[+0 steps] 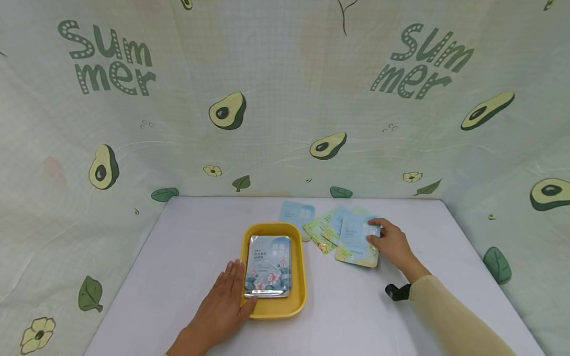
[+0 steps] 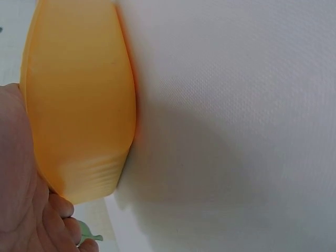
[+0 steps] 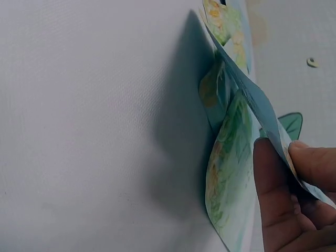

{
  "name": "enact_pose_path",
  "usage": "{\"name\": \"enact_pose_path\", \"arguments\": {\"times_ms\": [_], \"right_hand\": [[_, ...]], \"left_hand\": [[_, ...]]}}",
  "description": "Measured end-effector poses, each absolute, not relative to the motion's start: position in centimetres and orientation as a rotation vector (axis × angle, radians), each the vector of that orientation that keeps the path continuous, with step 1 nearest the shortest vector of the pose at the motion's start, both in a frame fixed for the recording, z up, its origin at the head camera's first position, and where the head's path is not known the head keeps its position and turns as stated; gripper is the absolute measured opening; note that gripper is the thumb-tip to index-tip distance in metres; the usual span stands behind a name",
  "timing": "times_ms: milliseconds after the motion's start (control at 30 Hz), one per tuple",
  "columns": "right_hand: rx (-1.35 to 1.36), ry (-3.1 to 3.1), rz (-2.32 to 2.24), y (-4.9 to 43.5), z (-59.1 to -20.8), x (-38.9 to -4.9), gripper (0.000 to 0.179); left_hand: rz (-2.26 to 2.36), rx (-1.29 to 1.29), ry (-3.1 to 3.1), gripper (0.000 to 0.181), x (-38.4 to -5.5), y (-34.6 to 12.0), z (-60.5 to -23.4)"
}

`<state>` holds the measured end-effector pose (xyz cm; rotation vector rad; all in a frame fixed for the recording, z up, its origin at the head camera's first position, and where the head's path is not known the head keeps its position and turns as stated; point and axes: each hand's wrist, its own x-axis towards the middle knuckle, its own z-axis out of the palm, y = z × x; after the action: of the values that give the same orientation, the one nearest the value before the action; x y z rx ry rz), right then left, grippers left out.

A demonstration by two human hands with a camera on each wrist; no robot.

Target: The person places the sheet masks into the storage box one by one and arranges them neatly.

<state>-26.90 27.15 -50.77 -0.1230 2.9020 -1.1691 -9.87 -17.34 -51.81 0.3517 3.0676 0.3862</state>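
Note:
On the table stands a yellow tray (image 1: 301, 283) holding a stack of silvery-blue facial mask packets (image 1: 268, 266) with pink flowers. My left hand (image 1: 221, 301) rests against the tray's left rim, its fingers straight and the thumb over the near left corner. The left wrist view shows the palm beside the tray's outer wall (image 2: 81, 100). To the right, my right hand (image 1: 393, 244) pinches a light blue facial mask packet (image 1: 355, 240) by its right edge, between thumb and fingers. In the right wrist view this packet (image 3: 252, 100) is tilted up off the table, above other packets.
Several blue and green packets (image 1: 321, 231) lie overlapping behind and left of the held one. A blue packet (image 1: 297, 213) lies near the tray's far right corner. A patterned cloth (image 1: 278, 94) hangs behind the white table (image 1: 193, 232).

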Motion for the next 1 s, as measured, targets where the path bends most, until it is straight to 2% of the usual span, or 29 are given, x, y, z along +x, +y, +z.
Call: {"name": "enact_pose_path", "arguments": {"times_ms": [300,533,1000], "right_hand": [[-0.04,2.857,-1.193,26.9,-50.4,-27.2,0.049],[-0.076,2.835,-1.268,26.2,-49.6,-27.0,0.05],[-0.125,2.696,-1.458,21.7,-47.6,-26.3,0.049]], "left_hand": [[0.393,0.336,3.061,0.087,-10.0,-17.2,-51.5],[0.37,0.341,3.061,0.087,-10.0,-17.2,-51.5],[0.361,0.315,3.043,0.088,-10.0,-17.2,-51.4]]}}
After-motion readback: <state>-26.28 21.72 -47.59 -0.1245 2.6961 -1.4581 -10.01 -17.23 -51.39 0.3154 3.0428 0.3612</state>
